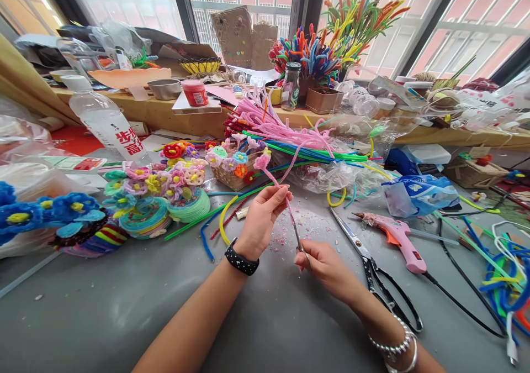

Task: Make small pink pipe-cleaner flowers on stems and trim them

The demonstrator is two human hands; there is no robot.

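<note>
My left hand point(265, 213), with a dark dotted band at the wrist, pinches a pink pipe cleaner point(271, 177) between thumb and fingers. The upper end of this stem carries a small pink fuzzy flower point(262, 162), and its lower end slants down toward my right hand point(325, 265). That hand is closed round small metal scissors point(298, 240), whose thin blades point up along the stem's lower part. My fingers partly cover the handles. Bits of pink fluff point(285, 240) lie scattered on the grey table point(165, 318) behind and below the hands.
Large black-handled scissors point(364, 257) and a pink glue gun point(397, 237) lie to the right. A pink pipe-cleaner bundle point(277, 124) sits behind my hands. Pipe-cleaner flower pots point(144, 218) and a plastic bottle point(105, 119) stand left. Tangled pipe cleaners point(505, 273) lie far right.
</note>
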